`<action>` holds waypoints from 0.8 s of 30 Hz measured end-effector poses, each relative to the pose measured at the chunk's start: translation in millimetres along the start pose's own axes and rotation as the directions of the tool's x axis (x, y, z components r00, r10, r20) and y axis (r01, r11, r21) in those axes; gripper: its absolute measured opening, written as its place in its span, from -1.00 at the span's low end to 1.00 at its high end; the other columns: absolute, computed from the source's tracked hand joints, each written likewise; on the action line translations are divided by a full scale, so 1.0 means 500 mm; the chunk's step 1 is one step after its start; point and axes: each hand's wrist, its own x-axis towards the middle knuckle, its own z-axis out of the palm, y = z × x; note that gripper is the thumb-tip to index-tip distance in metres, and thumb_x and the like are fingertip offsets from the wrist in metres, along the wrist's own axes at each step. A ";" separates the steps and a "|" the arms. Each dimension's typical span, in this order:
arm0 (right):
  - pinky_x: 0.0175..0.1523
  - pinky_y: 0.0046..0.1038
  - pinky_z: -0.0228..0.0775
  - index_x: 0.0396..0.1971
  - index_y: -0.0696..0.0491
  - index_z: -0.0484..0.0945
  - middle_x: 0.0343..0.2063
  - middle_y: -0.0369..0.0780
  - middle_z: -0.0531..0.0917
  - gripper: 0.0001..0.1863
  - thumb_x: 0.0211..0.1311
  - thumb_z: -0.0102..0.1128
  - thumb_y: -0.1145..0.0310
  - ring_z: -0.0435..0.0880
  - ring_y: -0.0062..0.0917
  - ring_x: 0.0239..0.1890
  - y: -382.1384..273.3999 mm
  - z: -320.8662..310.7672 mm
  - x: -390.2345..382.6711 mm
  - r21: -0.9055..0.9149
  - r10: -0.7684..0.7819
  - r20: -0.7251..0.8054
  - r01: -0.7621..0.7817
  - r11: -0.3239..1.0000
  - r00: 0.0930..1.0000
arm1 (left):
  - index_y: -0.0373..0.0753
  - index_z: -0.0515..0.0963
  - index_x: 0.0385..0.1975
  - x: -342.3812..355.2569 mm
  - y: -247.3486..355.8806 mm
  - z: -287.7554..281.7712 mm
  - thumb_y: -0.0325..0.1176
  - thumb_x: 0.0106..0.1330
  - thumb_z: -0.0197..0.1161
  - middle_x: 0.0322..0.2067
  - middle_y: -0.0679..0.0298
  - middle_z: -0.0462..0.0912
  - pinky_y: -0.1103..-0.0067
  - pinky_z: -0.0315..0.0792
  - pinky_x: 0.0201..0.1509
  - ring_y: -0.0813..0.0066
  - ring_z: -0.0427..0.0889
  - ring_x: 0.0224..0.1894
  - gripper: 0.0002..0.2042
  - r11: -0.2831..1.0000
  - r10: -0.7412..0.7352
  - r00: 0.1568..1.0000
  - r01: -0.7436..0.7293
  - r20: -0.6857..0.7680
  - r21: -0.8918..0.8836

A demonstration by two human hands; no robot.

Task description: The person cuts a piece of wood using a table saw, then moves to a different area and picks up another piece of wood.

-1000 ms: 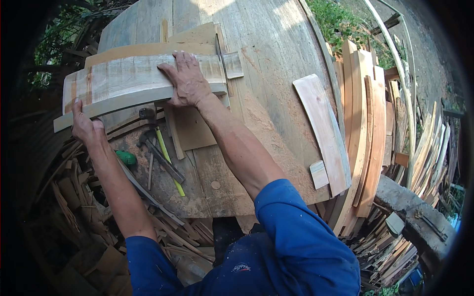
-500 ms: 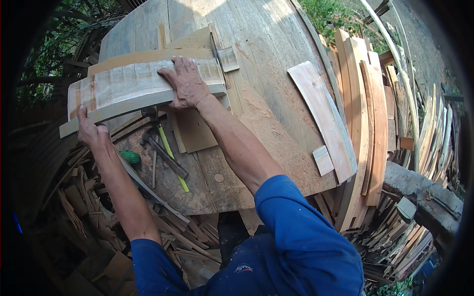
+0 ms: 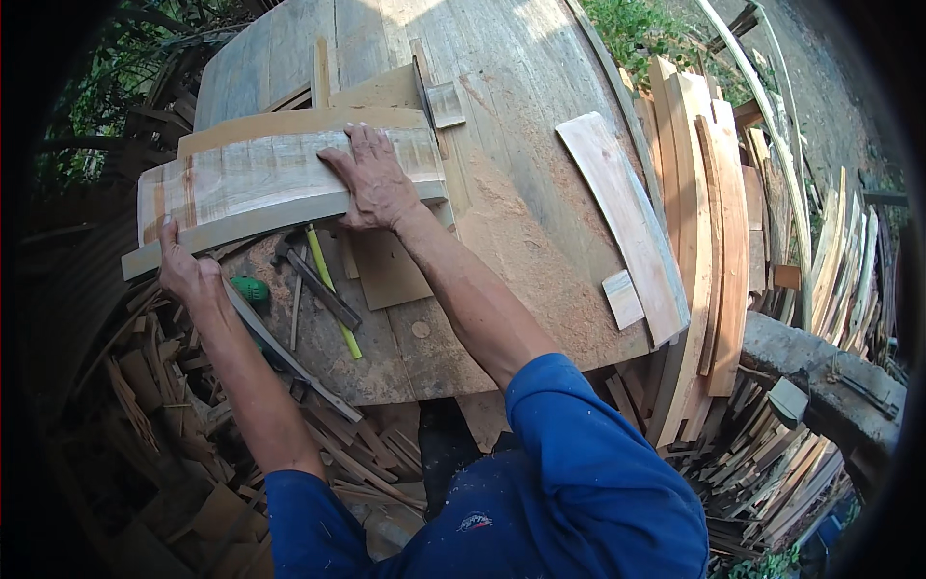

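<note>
A pale curved board [image 3: 251, 169], stacked over a tan piece [image 3: 241, 128], lies across the upper left of the wooden table. My left hand [image 3: 188, 265] grips its near left end, thumb and fingers round the edge. Spread on top near the board's right end is my right hand [image 3: 376, 188], fingers apart, thumb at the front edge. Below them are a hammer [image 3: 323, 294], a yellow strip [image 3: 342, 328] and a green tool [image 3: 251, 289]. A flat tan panel [image 3: 391, 275] sits partly beneath the board.
The table [image 3: 502, 241] carries sawdust, a long pale plank [image 3: 622, 227] and a small block [image 3: 622, 297] on the right. Cut boards [image 3: 704, 251] are stacked beyond its right edge, beside a concrete beam [image 3: 820, 362]. Scrap wood [image 3: 164, 415] piles up at lower left.
The board and both hands have shifted toward me and slightly right across the table, covering more of the hammer's head. The camera view has moved a little.
</note>
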 end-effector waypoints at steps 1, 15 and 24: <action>0.48 0.10 -0.15 0.29 -0.20 0.20 0.30 0.18 0.19 0.04 -0.32 0.52 -0.06 0.10 0.19 0.39 -0.001 0.001 -0.002 0.003 0.000 0.001 0.000 1.000 1.000 | -0.59 0.52 -0.09 0.005 -0.002 -0.004 -0.48 0.17 0.38 -0.14 0.08 0.63 0.39 0.64 -0.08 0.28 0.67 -0.19 -0.63 1.000 0.006 1.000 -0.006 0.019 -0.006; 0.48 0.09 -0.15 0.29 -0.19 0.20 0.29 0.17 0.20 0.04 -0.34 0.51 0.04 0.10 0.16 0.39 -0.001 -0.011 0.000 0.001 0.006 0.045 -0.006 1.000 0.999 | -0.57 0.53 -0.12 0.003 0.001 -0.002 -0.50 0.18 0.36 -0.17 0.10 0.63 0.38 0.65 -0.09 0.29 0.68 -0.21 -0.68 1.000 -0.003 0.998 0.004 0.056 -0.013; 0.45 0.11 -0.12 0.28 -0.13 0.23 0.24 0.18 0.21 0.00 -0.32 0.48 0.09 0.14 0.19 0.33 -0.001 -0.016 0.014 0.014 -0.028 0.034 0.028 1.000 0.999 | -0.57 0.50 -0.08 -0.023 0.008 0.017 -0.54 0.14 0.39 -0.16 0.07 0.63 0.35 0.68 -0.16 0.24 0.69 -0.21 -0.63 1.000 0.012 1.000 -0.013 -0.023 -0.005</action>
